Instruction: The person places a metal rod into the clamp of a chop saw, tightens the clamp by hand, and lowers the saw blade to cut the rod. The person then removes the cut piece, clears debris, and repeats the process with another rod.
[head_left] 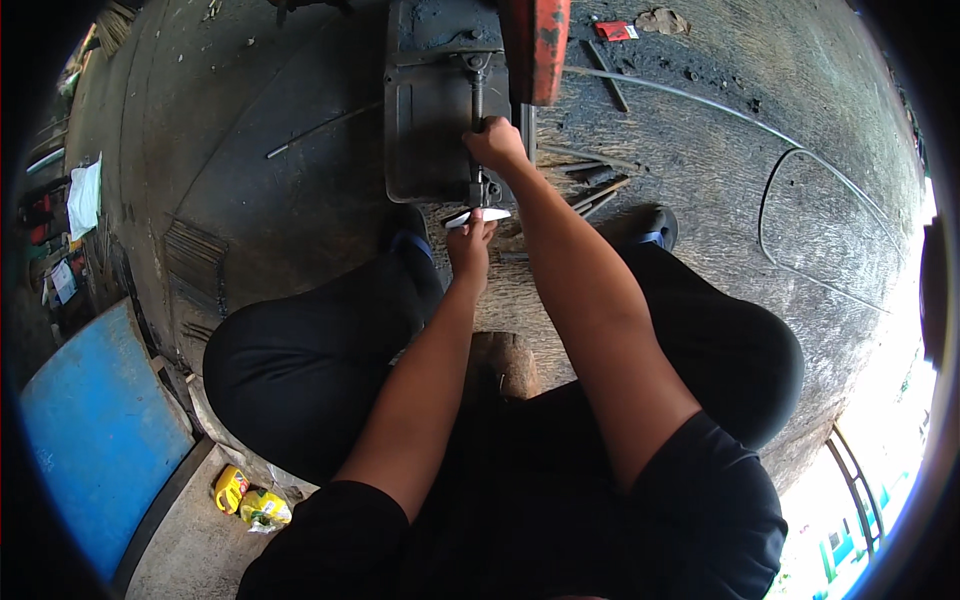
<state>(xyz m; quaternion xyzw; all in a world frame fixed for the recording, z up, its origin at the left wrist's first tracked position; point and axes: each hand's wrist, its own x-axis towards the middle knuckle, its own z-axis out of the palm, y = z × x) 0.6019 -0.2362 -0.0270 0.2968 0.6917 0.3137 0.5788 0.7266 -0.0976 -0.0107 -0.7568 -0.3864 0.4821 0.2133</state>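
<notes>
A dark metal machine base (425, 145) lies on the ground ahead of me, with a long metal rod (477, 97) running along its right side. My right hand (497, 145) is closed around the middle of that rod. Nearer to me, my left hand (471, 250) pinches a small white flat piece (495, 215) with a dark edge, up against the rod's near end. Its exact kind I cannot make out. A worn red metal part (548, 55), shaped like a guard, rises just beyond and to the right of my right hand.
Several metal rods (600, 195) lie right of the base, near my right foot. A thin rod (325, 130) is on the left. A cable (765, 200) curves over the ground at right. Between my legs stands a wooden block (505, 362). A blue panel (105, 420) leans at lower left.
</notes>
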